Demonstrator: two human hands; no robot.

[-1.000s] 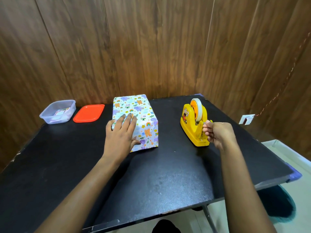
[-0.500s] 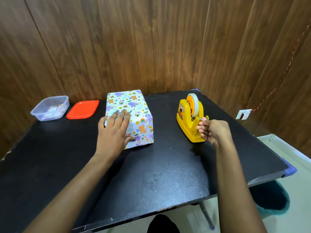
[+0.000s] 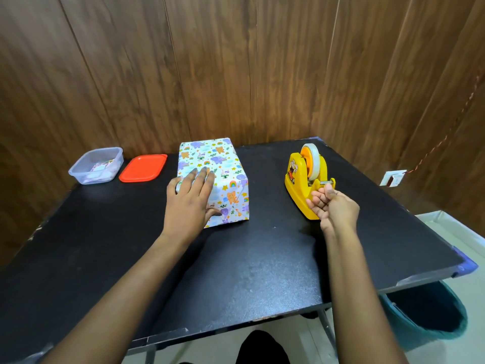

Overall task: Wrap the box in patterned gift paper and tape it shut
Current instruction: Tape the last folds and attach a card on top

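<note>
On the paper-wrapped box, left hand lies flat.

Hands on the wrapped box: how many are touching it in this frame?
1. The left hand lies flat on the wrapped box, at its near left top. The right hand is apart from it, fingers curled at the yellow tape dispenser cutter end.

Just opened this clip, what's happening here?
A person is wrapping a gift at a black table. The box is already covered in patterned paper, and the left hand lies flat on its top, holding it down. The right hand is at the cutter end of the yellow tape dispenser, fingers curled, apparently pinching the end of the tape. A clear tub and a red lid sit at the back left.
</note>
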